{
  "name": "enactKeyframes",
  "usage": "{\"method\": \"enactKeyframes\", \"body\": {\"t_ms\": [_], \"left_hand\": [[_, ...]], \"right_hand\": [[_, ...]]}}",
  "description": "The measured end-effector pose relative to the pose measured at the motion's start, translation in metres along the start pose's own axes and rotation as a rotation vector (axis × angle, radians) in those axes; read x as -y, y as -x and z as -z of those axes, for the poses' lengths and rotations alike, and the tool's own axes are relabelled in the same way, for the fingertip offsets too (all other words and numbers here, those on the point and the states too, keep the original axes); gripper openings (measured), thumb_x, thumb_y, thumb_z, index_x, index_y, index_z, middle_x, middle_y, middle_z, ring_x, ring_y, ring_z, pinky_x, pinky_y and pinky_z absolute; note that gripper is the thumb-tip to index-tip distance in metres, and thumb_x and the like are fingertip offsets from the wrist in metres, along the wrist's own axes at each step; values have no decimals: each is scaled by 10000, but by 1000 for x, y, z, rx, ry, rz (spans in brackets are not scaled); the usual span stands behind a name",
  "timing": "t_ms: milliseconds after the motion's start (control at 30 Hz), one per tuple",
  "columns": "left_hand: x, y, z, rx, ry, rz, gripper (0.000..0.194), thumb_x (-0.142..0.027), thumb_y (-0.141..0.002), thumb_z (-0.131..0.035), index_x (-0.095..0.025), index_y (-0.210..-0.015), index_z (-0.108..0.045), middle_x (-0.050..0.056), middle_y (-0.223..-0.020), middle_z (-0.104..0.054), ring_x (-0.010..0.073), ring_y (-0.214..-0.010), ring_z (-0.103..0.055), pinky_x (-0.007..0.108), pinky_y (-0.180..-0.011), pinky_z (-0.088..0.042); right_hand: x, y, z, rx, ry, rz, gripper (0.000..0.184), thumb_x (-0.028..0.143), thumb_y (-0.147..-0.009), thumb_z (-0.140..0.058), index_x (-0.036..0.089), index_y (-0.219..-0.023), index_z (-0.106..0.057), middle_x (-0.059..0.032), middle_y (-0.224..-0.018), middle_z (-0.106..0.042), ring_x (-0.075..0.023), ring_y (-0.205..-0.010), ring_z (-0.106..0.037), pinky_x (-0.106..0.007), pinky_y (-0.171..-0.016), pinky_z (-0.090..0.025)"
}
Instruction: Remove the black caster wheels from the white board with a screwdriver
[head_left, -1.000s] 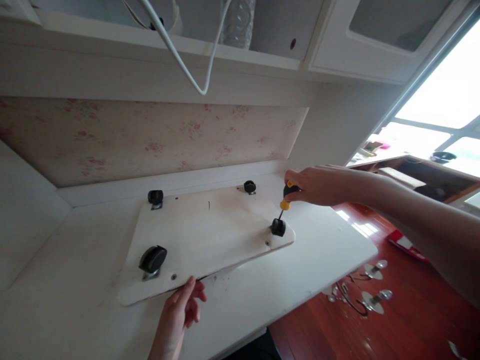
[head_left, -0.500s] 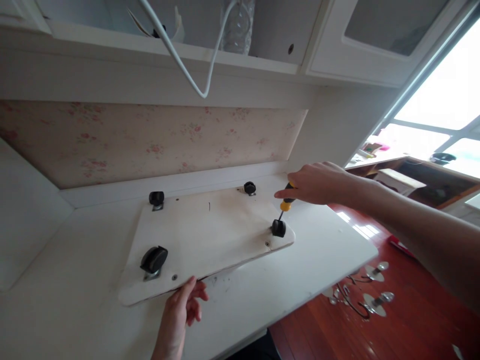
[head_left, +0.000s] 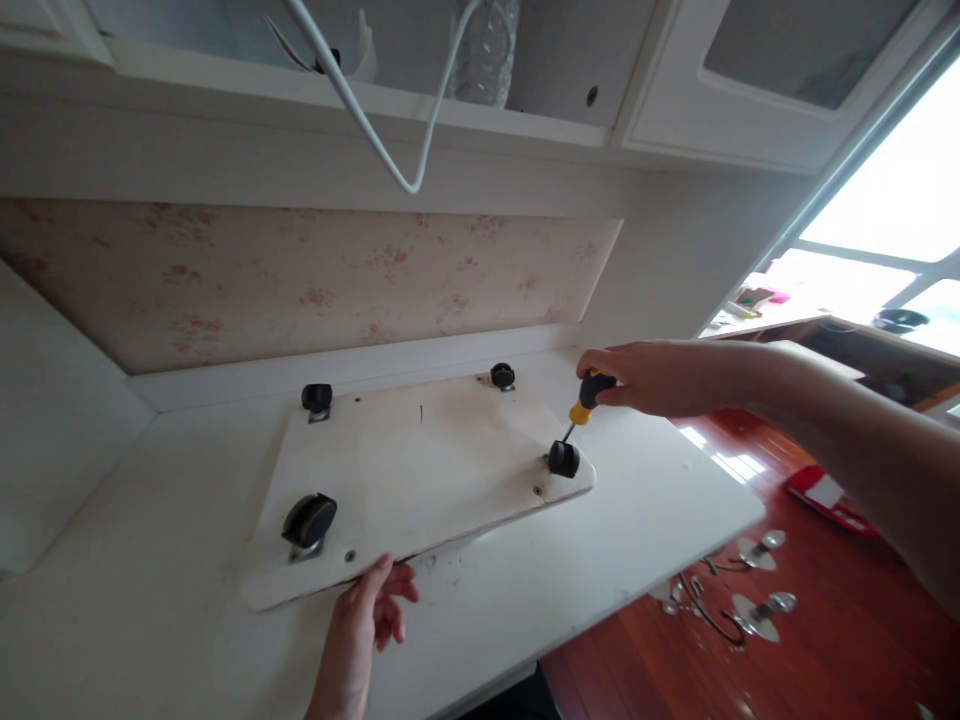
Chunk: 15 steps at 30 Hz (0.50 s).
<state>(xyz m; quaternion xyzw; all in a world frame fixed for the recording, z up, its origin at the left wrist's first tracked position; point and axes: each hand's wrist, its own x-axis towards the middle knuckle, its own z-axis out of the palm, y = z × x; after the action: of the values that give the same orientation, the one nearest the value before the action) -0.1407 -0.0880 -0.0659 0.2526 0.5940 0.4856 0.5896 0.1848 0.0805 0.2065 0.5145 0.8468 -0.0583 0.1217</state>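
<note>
My right hand (head_left: 634, 378) is closed round the black and yellow handle of a screwdriver (head_left: 583, 406). Its shaft slants down behind the near right caster (head_left: 564, 459), where the tip is hidden. That caster sits on a white board (head_left: 420, 470) lying flat with its wheels up. Other black casters stand at its corners: near left (head_left: 309, 520), far left (head_left: 317, 397) and far right (head_left: 502, 376). Against the board's front edge rests my left hand (head_left: 375, 605), thumb touching the edge, its fingers loosely bent and apart with nothing between them.
Under the board is a white desk (head_left: 637, 500), with a flowered back panel (head_left: 390, 270) behind. Overhead, a white cable (head_left: 382, 155) hangs from a shelf (head_left: 360, 90) holding a clear plastic bottle (head_left: 487, 55). A lamp with glass parts (head_left: 757, 610) lies on the red wooden floor.
My right hand has shifted slightly right and the screwdriver leans further right, its shaft still at the same caster. My left hand stays at the board's edge. The view has moved a little.
</note>
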Motion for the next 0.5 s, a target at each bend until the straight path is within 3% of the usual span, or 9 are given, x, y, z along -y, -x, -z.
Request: {"method": "enactKeyframes", "body": {"t_ms": [100,500], "left_hand": [[2,-3,0,7,-6,-6,537,-637,-780,-621,-112,-865,-695,58,-695,-694,100,-463,-489,235,-464,-327],[7,-5,1,5,-29,-10,576,-648,-792,-582,-93,-877,-709,82,-721,-706,112,-475,-489,243,-472,-303]], "right_hand": [[-3,3,5,61,31,3,234,411,-858,-512,253,-979,-636,-66,-889,-698,-227,-717,-639,-360,-632,-435],[12,-2,9,23,266,-63,466,608,-873,-460,217,-801,-704,-116,-785,-684,-275,-707,-630,-405,-614,-420]]}}
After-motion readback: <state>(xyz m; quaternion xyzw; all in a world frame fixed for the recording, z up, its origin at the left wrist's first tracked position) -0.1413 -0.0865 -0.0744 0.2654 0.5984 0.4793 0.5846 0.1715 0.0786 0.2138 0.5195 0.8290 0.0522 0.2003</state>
